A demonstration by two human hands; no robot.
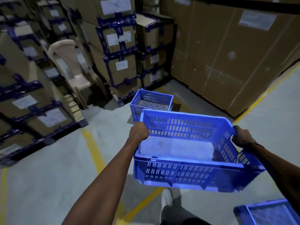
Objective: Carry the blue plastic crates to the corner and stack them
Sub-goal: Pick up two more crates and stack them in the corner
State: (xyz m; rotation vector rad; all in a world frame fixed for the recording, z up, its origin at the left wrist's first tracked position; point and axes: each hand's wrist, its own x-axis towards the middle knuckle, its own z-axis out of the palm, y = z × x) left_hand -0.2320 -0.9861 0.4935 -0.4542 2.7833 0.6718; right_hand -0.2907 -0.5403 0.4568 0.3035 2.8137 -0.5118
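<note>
Both hands clenched, arms outstretched

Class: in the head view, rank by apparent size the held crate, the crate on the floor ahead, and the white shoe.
1. Held crate, largest, though it is nearest the camera.
2. Floor crate, farther off, so true size unsure.
3. White shoe, smallest.

white labels on cardboard boxes, print too blurred to read

Held crate in front; corner crate behind it; third crate lower right
</note>
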